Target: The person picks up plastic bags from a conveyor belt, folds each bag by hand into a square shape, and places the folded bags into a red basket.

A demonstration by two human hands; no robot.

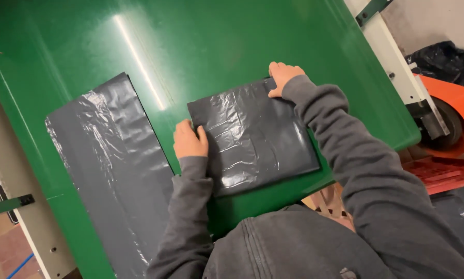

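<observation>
— What are the fingers [190,135] doing?

— On the left hand [190,142] they are curled down over the left edge of the folded dark grey plastic bag [252,137], pressing it flat rather than pinching it. On the right hand [282,76] they bend over the bag's far right corner, holding it down the same way.

— Now from the biggest thing down?

— The green desk [216,46], glossy, fills most of the view and slants from far left to near right. On its left part lies a long unfolded grey plastic bag [113,175], flat and crinkled, reaching to the near edge.

— And the folded one?

— In the middle of the desk, just right of the long bag and apart from it, roughly square, with creases catching the light.

— Anything past the desk?

— To the right an orange curved machine cover [456,108], farther off a crumpled black plastic bag [443,59], and a white frame bar [397,62] along the desk's right edge.
</observation>
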